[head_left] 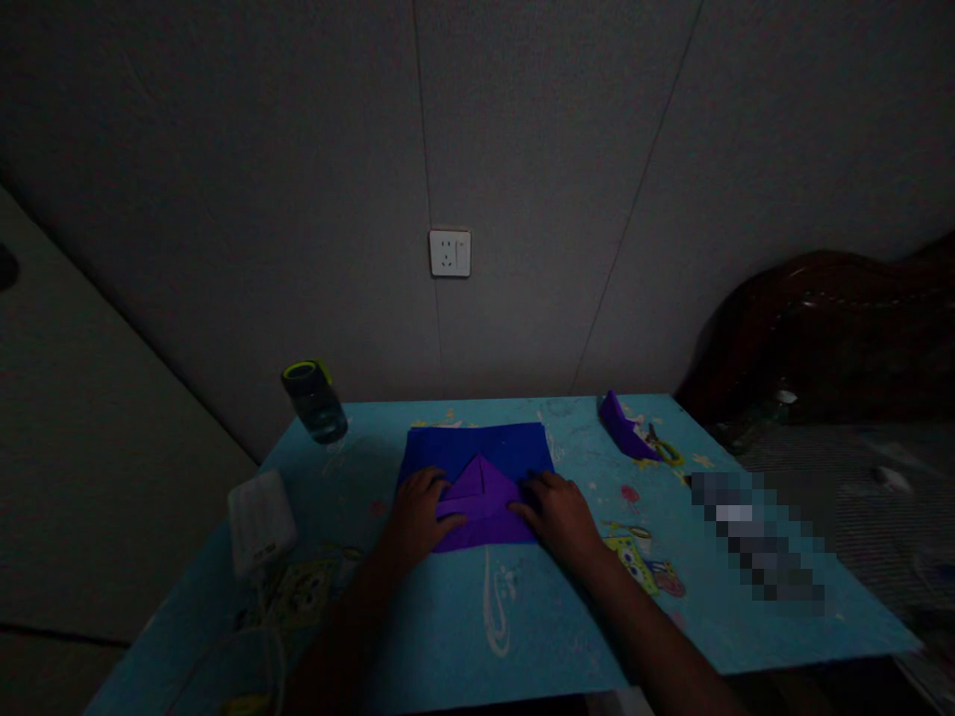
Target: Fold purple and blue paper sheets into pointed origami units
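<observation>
A sheet of purple paper [484, 505], folded to a triangular peak with a flat band below, lies in front of me. Beneath it is a blue sheet [477, 440], flat on the table. My left hand [419, 509] grips the purple paper's left side, its thumb on the band and its fingers curled at the edge. On the right side, my right hand [558, 507] holds the same paper, thumb reaching inward. The dim light hides how far the fingertips go under the paper.
The table [448, 617] has a patterned blue cover. A water bottle [317, 403] and a white box-shaped device [261, 522] with a cable stand left. A purple folded-paper boat [625, 430] and yellow-handled scissors [668, 452] lie back right. A wall socket [450, 254] faces me.
</observation>
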{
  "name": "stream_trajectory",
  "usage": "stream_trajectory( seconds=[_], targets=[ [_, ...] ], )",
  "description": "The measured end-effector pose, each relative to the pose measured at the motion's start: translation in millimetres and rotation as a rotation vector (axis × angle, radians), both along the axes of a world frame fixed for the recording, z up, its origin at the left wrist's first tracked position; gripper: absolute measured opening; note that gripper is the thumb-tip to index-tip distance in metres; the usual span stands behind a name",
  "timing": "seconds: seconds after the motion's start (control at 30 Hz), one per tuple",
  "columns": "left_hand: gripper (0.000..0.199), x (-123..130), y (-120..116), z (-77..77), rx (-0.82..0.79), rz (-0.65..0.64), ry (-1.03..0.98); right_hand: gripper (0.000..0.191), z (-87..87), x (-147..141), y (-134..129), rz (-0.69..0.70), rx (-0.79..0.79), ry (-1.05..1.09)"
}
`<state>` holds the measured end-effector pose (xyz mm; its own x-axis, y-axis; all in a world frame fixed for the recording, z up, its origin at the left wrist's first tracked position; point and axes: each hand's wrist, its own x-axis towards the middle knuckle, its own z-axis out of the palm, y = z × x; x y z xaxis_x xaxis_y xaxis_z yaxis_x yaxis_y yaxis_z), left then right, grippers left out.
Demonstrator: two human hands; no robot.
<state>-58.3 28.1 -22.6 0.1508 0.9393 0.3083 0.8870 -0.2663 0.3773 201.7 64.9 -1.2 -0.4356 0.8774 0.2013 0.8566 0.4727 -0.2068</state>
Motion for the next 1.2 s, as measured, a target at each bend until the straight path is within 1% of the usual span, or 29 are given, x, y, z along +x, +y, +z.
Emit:
stream_trajectory(
  seconds=[0.1,0.27,0.4,0.53,0.67,0.73,0.83,0.93,1.07,1.2],
  targets=[
    [0.044,1,0,1.7,0.008,0.016,-0.012,0.042,-0.4,0,0,0.014,-0.017,0.022],
    [0.047,1,1,-2.0,0.039,-0.001,-0.038,0.041,-0.3,0,0,0.017,-0.024,0.057],
    [0.044,3,2,-2.1,0.034,0.015,-0.061,0.039,2.0,0,0,0.022,-0.042,0.094],
    [0.039,7,1,2.2,-0.011,0.025,-0.146,0.036,3.7,0,-1,0.012,-0.049,0.096],
    [0.046,10,0,3.7,-0.025,0.037,-0.270,0.035,4.1,0,-1,0.008,-0.060,0.124],
    [0.044,10,0,3.9,-0.008,0.002,-0.312,0.034,4.0,0,-1,0.002,-0.061,0.169],
    [0.029,11,0,5.3,0.023,-0.051,-0.341,0.031,3.0,1,-1,-0.009,-0.069,0.270],
    [0.018,11,-1,8.5,0.055,-0.054,-0.370,0.026,0.6,2,0,0.006,-0.120,0.428],
    [0.016,12,-2,14.9,0.078,-0.052,-0.423,0.022,-3.3,4,4,0.028,-0.174,0.567],
    [0.015,12,-3,18.3,0.096,0.002,-0.481,0.023,-5.2,5,9,0.039,-0.222,0.702]
  ],
)
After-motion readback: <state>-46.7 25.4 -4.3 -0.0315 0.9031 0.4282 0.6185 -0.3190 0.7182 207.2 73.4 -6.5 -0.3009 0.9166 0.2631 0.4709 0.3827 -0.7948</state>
